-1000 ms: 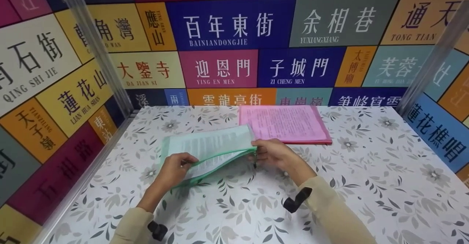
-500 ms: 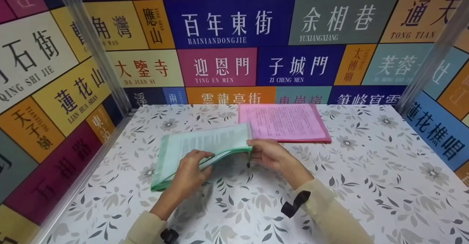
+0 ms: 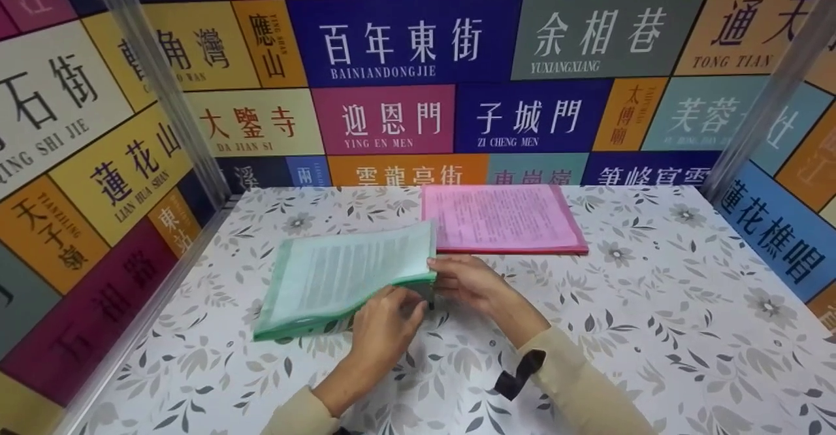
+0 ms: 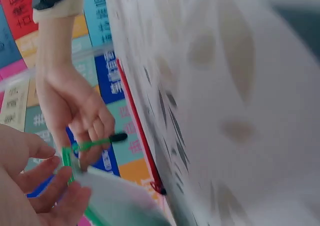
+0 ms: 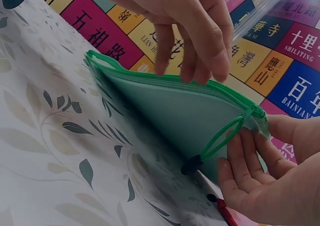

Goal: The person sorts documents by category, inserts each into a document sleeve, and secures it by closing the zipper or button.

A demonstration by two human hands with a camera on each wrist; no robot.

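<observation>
A translucent green zip document pouch with printed sheets inside lies at the middle left, its near right corner lifted off the table. My right hand pinches that corner between thumb and fingers. Along the near edge runs the green zipper; a green pull cord with a dark tip hangs at the pinched corner. My left hand is at the near edge, its fingers loosely bent. In the left wrist view its thumb and fingers are apart; whether the fingertips touch the zipper, I cannot tell.
Behind the green pouch lies a pink document pouch with a red edge, also holding printed paper. The table has a leaf-patterned cover. Colourful sign-printed walls stand at the back and sides.
My left hand has slid rightward along the zipper edge toward my right hand, and the gap in the pouch's left part has narrowed. The right hand keeps its pinch, shifting slightly left.
</observation>
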